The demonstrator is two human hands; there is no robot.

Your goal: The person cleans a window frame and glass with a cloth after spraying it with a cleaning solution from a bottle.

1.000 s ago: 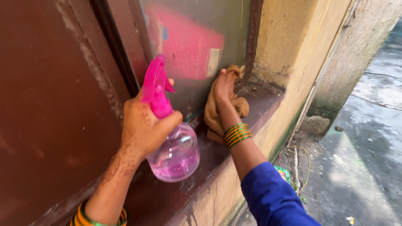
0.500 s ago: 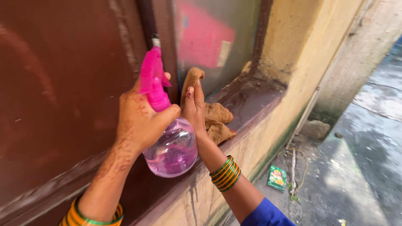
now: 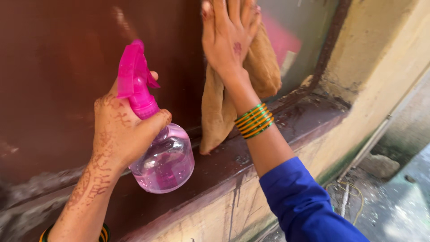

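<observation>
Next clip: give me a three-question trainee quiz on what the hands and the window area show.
1. True or false: the left hand grips a pink spray bottle.
2. What does the right hand press flat against the window?
3. The window sill is: A) brown B) white C) blue.

Key: 1. True. 2. A tan cloth. 3. A.

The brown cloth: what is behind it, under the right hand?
The brown cloth, pressed by the right hand, covers the frame between brown shutter and glass pane. The covered surface is hidden.
</observation>
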